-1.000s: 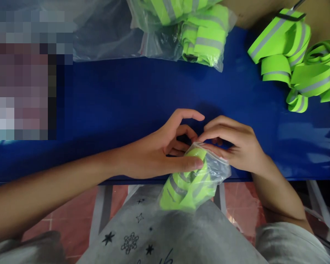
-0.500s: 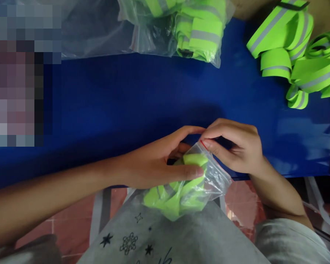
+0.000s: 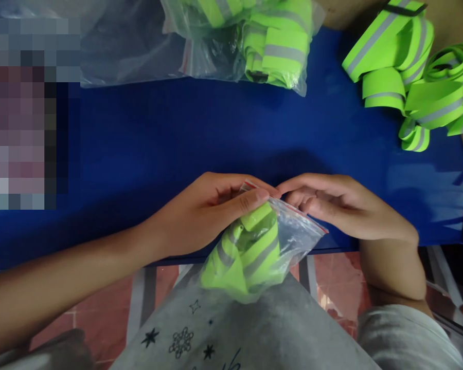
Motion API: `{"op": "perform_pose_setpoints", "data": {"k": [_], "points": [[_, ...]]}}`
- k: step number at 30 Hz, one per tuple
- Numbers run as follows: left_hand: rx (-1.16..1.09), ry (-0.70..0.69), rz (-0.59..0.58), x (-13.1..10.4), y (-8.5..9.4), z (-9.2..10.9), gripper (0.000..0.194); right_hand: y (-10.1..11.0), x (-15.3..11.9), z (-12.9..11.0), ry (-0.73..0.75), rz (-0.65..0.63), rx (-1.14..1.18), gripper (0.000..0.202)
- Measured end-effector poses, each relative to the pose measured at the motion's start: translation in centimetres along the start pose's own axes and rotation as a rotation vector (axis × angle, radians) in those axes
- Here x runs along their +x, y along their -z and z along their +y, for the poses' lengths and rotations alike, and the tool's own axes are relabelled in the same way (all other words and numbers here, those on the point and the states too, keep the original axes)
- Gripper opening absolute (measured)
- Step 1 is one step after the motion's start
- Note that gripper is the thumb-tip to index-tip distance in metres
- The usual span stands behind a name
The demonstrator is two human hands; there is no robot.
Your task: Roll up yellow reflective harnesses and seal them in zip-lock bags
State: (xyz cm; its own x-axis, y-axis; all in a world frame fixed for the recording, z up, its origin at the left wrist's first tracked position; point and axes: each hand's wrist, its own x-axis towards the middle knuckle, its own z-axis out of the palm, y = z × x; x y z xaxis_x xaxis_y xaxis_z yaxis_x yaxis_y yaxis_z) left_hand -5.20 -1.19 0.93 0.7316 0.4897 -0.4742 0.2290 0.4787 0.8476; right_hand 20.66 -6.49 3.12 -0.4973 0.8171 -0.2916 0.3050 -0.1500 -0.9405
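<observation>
A clear zip bag [image 3: 293, 234] with a red line along its top edge hangs at the table's near edge, over my lap. Inside it lies a folded neon green strap [image 3: 260, 252] with grey stripes. My left hand [image 3: 231, 205] pinches the bag's top edge near its left corner, thumb in front and fingers behind. My right hand [image 3: 320, 200] is at the middle of the same edge, its fingers curled together on the seal. The two index fingertips nearly meet.
On the blue table [image 3: 177, 128], large clear bags [image 3: 135, 46] lie at the far side, one holding packed green straps [image 3: 283, 51]. Loose green straps [image 3: 440, 100] are heaped at the far right. A pixelated patch covers the left.
My left hand has moved from the bag's body up to its top edge. My right hand has shifted along the seal, and the bag's top now lies straighter, with the strap lower inside.
</observation>
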Motion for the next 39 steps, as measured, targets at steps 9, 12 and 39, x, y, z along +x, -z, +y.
{"op": "perform_pose_setpoints", "data": {"k": [9, 12, 39], "points": [[0.018, -0.057, 0.130, 0.0, -0.1, -0.2, 0.036, -1.2, 0.6, 0.7, 0.285, 0.063, -0.134, 0.047], [0.070, -0.035, 0.151, -0.1, -0.2, 0.1, 0.041, -1.3, 0.8, 1.4, 0.309, 0.056, -0.176, 0.054], [-0.049, -0.061, 0.178, 0.5, -1.7, -0.1, 0.027, -3.0, 1.4, 1.5, 0.335, -0.066, -0.571, 0.043]]}}
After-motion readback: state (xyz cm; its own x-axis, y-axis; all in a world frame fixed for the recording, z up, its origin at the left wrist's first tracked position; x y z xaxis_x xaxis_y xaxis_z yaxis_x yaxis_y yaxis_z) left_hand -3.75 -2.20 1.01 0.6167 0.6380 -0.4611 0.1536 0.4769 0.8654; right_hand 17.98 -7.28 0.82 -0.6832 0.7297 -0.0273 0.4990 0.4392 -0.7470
